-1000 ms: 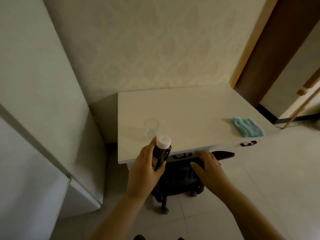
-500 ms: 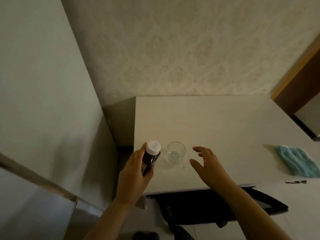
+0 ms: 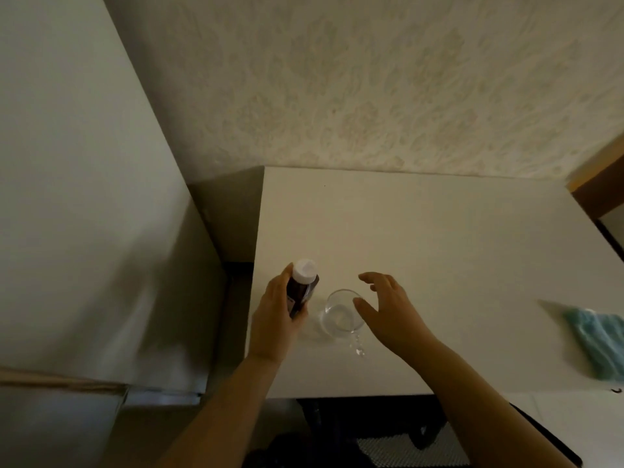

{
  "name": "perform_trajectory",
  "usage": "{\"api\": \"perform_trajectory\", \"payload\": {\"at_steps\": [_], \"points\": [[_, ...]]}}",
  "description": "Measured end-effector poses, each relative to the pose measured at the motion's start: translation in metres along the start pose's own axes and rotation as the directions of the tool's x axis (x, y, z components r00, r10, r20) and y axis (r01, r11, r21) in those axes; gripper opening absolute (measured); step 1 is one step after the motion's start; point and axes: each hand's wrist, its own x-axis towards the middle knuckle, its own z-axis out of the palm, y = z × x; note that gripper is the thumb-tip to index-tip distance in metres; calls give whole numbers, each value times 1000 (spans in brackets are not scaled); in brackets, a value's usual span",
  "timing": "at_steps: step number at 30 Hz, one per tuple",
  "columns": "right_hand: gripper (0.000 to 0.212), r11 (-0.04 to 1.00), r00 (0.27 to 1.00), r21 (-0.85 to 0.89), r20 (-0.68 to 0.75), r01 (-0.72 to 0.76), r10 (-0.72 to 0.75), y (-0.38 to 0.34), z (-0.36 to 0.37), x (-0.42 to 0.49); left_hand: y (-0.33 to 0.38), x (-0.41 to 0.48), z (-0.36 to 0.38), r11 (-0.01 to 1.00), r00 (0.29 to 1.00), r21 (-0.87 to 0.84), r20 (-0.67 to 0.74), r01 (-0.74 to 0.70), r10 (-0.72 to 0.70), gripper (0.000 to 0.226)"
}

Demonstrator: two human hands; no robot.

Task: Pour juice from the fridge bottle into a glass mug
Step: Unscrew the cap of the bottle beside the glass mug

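Observation:
A dark juice bottle [image 3: 301, 288] with a white cap, still screwed on, is gripped around its body by my left hand [image 3: 275, 317], upright over the table's left front corner. Just right of it stands a clear glass mug [image 3: 339, 317], empty, its handle pointing toward me. My right hand [image 3: 388, 307] hovers over the mug's right side with fingers spread, holding nothing; the thumb lies at the rim, and I cannot tell whether it touches.
The white table [image 3: 439, 238] stands against a patterned wall. A teal cloth [image 3: 601, 342] lies at its right front edge. A pale fridge side [image 3: 84, 214] rises on the left. A dark chair [image 3: 388, 437] sits under the table's front.
I have come closer to the table. The bottle moved over the tabletop beside the mug, and my right hand rose from the chair to hover at the mug.

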Motion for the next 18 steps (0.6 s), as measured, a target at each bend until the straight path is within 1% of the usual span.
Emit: {"api": "perform_trajectory", "payload": {"at_steps": [8,11,14,18], "points": [[41,999,996,-7,80,38,-38,11,6,17,-7,4,23,992,991,-74,-82,102,-108,72],[41,998,992,3,107,67,-67,5,12,22,-11,1,25,990,990,-89,-77,109,-116,67],[42,991,985,23,109,130,-131,-6,17,25,-14,-7,26,990,991,-90,-57,113,-118,62],[43,967,962,3,106,254,-253,-25,22,32,-20,-17,20,992,990,-28,-66,126,-128,66]]}}
